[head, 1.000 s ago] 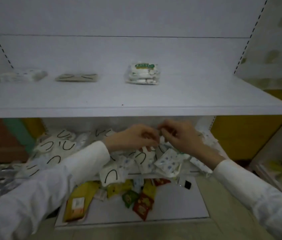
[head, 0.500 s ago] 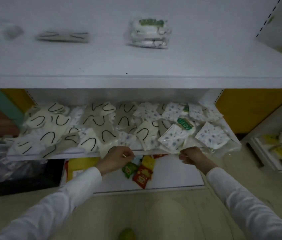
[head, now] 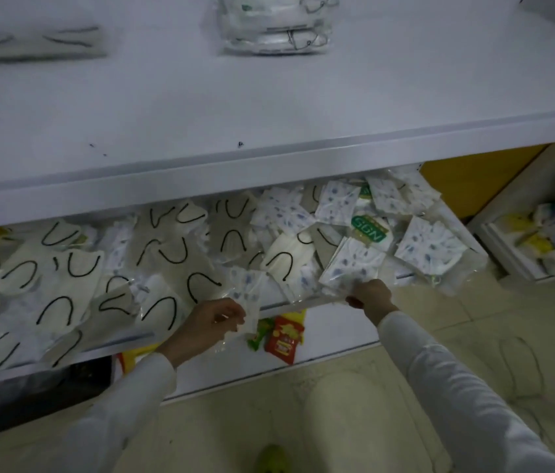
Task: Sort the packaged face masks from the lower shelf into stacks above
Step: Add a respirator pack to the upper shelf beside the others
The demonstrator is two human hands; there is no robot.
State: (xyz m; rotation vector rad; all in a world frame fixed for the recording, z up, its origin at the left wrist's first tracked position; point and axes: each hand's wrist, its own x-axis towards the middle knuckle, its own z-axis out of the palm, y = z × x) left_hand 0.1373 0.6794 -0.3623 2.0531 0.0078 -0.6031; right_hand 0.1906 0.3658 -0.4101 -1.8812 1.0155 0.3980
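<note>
- While the left hand [head: 213, 320], at 7 o'clock in the head view, has its fingers curled round a clear-wrapped white face mask with blue print [head: 247, 302], that packet hangs partly over the front rim of the white lower shelf [head: 126, 337].
- The right hand [head: 370, 297], at 5 o'clock, has its fingers closed on the near edge of another clear-wrapped blue-print mask packet [head: 351, 268], which lies on the heap at the shelf's front.
- A heap of clear-bagged pale masks with black ear loops [head: 64, 285] fills the lower shelf from 8 to 10 o'clock.
- More blue-print packets [head: 429, 247] crowd the shelf at 3 o'clock, with a green-labelled packet [head: 368, 230] among them.
- On the white upper shelf [head: 269, 107], a stack of clear-wrapped masks [head: 276, 25] stands at 12 o'clock, cut off by the frame's top edge.
- A flat packet with black loops [head: 30, 42], blurred, lies on the same shelf at 11 o'clock, well apart from the stack.
- Red and green snack packets [head: 284, 336] lie on the white bottom board at 6 o'clock, between the two hands.
</note>
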